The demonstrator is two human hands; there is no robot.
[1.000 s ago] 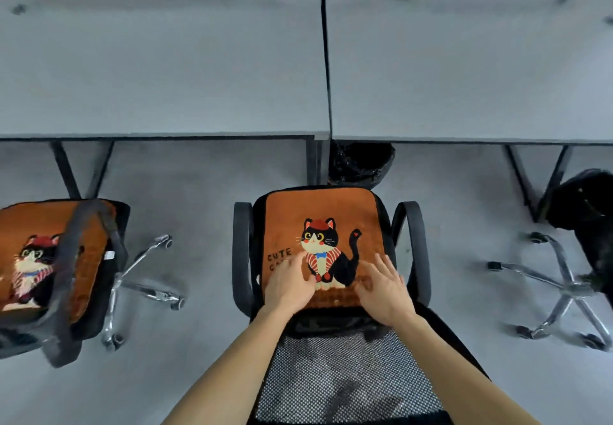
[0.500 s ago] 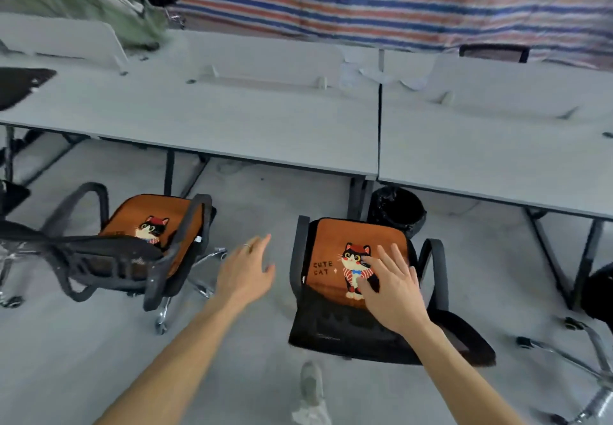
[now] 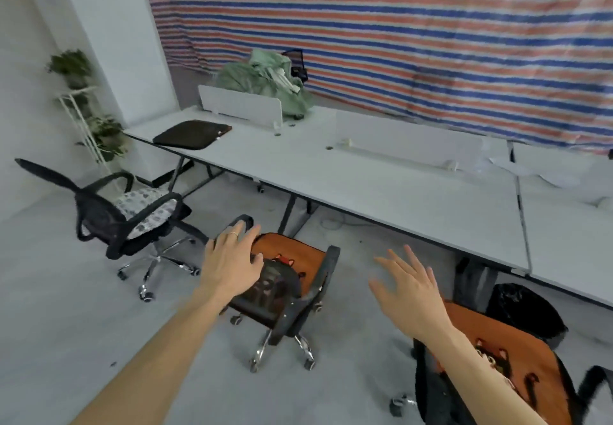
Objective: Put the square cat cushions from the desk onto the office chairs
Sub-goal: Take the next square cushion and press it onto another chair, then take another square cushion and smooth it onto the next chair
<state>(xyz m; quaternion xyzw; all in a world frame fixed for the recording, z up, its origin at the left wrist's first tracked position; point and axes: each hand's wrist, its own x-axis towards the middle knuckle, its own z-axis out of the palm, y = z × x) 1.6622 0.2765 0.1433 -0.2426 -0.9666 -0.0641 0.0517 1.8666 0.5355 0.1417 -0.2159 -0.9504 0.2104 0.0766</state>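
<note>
One dark cushion (image 3: 192, 134) lies face down on the far left end of the white desk (image 3: 381, 185). An orange cat cushion (image 3: 298, 257) sits on the middle office chair (image 3: 285, 295). A second orange cat cushion (image 3: 517, 355) sits on the chair at the lower right (image 3: 431, 388). The far left chair (image 3: 132, 219) carries a pale patterned seat pad. My left hand (image 3: 230, 263) hovers open in front of the middle chair's backrest. My right hand (image 3: 409, 287) is raised with fingers spread, holding nothing.
A black bin (image 3: 524, 312) stands under the desk at right. Low white dividers (image 3: 242, 106) run along the desk, with a green bundle (image 3: 265, 83) behind. A plant stand (image 3: 86, 119) is in the left corner. Striped tarpaulin covers the back wall.
My view has swung left and up, off the chair where both hands pressed a cat cushion. Both hands have lifted off it and now hang open in the air.
</note>
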